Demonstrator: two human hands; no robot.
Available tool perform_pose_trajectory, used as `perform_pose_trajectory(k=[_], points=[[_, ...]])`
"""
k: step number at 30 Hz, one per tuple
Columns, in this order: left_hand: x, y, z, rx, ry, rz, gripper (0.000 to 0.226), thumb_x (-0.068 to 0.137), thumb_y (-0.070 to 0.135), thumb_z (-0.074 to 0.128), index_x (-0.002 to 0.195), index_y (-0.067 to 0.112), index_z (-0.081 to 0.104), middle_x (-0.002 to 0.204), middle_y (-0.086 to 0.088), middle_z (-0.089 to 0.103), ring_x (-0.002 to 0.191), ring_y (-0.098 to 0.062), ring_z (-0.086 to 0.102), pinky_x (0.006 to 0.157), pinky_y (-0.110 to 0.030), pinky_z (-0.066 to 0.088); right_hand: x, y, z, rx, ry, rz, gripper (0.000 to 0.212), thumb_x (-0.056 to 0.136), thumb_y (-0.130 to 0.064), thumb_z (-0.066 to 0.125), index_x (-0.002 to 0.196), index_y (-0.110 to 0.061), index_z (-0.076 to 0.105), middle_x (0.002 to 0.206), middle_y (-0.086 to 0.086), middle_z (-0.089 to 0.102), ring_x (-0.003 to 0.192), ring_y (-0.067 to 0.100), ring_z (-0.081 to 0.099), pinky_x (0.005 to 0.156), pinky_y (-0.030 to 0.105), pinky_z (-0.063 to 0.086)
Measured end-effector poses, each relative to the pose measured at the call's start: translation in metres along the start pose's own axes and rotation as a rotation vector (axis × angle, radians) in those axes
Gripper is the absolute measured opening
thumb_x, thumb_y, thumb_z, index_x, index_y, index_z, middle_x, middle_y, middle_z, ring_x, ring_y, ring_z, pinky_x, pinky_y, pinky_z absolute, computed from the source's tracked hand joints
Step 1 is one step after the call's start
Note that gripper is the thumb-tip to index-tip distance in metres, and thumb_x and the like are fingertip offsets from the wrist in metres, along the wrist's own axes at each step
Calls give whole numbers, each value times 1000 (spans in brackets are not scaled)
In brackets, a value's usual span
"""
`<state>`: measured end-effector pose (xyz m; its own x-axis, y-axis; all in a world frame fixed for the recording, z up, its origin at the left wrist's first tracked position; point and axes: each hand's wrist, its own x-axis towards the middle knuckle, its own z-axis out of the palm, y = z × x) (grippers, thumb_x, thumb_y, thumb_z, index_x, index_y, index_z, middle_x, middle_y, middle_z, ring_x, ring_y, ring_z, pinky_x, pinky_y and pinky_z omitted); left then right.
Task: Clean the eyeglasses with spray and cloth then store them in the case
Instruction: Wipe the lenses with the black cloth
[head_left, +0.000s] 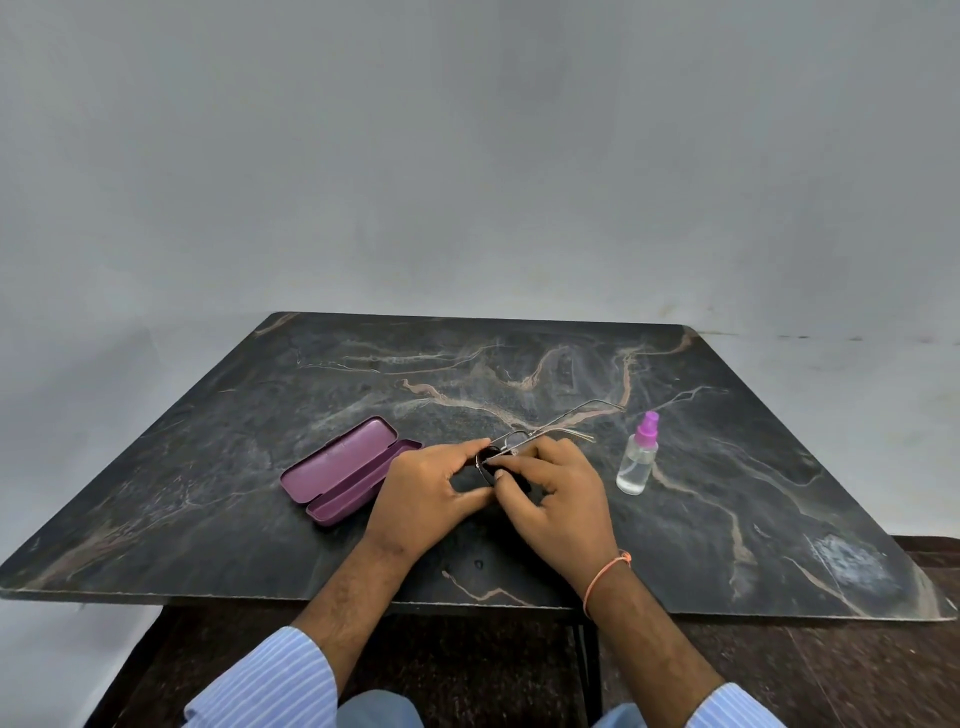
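Note:
Thin metal-framed eyeglasses (563, 415) are held just above the table's middle, their temples unfolded and pointing away to the right. My left hand (426, 493) pinches the frame at a lens from the left. My right hand (556, 493) presses a dark cloth (511, 480) against that lens; most of the cloth is hidden under the fingers. A purple glasses case (345, 470) lies open on the table, left of my left hand. A small clear spray bottle (639, 454) with a pink nozzle stands upright to the right of my right hand.
The dark marble-patterned table (260, 395) ends close to me at its front edge. A plain grey wall stands behind it. Dark floor shows below and to the right of the table.

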<state>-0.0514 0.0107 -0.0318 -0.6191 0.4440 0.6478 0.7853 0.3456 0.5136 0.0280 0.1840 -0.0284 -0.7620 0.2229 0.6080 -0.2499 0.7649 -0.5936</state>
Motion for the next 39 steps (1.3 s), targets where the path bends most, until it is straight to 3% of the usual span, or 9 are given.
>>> perform_pose_trajectory(k=[2, 5, 8, 12, 16, 23, 27, 33, 39], points=[[0, -1, -1, 0, -9, -2, 57, 77, 29, 94, 130, 14, 78, 116, 0, 84, 103, -6, 78, 95, -12, 56, -1, -1, -1, 36, 12, -12, 20, 87, -32, 70, 98, -32, 86, 83, -17, 65, 92, 8, 59, 82, 22, 47], [0, 1, -1, -19, 2, -2, 59, 78, 41, 88, 130, 15, 79, 116, 2, 84, 103, -2, 76, 95, -14, 57, 0, 0, 1, -9, 46, 46, 21, 85, -38, 67, 91, -31, 86, 77, -16, 62, 88, 7, 58, 79, 27, 50], [-1, 2, -2, -45, 11, -41, 63, 78, 52, 81, 130, 16, 79, 115, 4, 84, 103, -1, 77, 94, -20, 59, 1, 1, 3, -73, 32, 62, 28, 87, -43, 63, 97, -31, 86, 79, -15, 61, 87, 7, 55, 76, 29, 51], [-1, -2, -1, -26, -5, -49, 62, 79, 47, 86, 132, 14, 78, 119, 1, 83, 107, -6, 79, 96, -27, 61, 0, 0, -1, 8, -2, 17, 24, 88, -38, 67, 101, -33, 86, 84, -15, 64, 90, 8, 57, 80, 23, 47], [-1, 2, -2, -43, -9, -51, 66, 79, 55, 80, 132, 16, 78, 120, 3, 83, 109, -1, 77, 98, -21, 59, 0, 1, 0, -9, 31, 74, 26, 85, -42, 64, 91, -31, 86, 78, -14, 62, 88, 7, 56, 77, 25, 48], [1, 2, -2, -50, -11, -81, 66, 77, 56, 80, 131, 17, 78, 122, 4, 82, 111, 1, 75, 101, -14, 56, 2, 5, 1, 26, -41, 55, 28, 91, -42, 64, 106, -33, 86, 86, -16, 67, 95, 6, 60, 82, 25, 50], [0, 1, -2, -15, -11, -60, 63, 77, 43, 94, 132, 16, 78, 122, 3, 82, 111, -2, 76, 101, -22, 59, 1, 5, 0, 85, -20, 72, 27, 88, -41, 65, 101, -31, 87, 83, -15, 67, 92, 8, 62, 79, 25, 51], [-1, 2, -1, -10, -28, -31, 64, 75, 39, 97, 132, 16, 78, 124, 3, 82, 114, 0, 75, 103, -16, 56, 4, 13, 6, 77, -40, 113, 31, 95, -40, 63, 78, -22, 81, 78, -11, 65, 83, 8, 63, 73, 37, 52], [0, 0, -1, -6, -33, -29, 64, 75, 35, 98, 132, 15, 78, 124, 2, 82, 113, 0, 74, 103, -14, 55, 3, 10, 3, 236, -52, 95, 15, 95, -28, 72, 89, -28, 85, 83, -12, 71, 84, 12, 67, 74, 26, 52]])
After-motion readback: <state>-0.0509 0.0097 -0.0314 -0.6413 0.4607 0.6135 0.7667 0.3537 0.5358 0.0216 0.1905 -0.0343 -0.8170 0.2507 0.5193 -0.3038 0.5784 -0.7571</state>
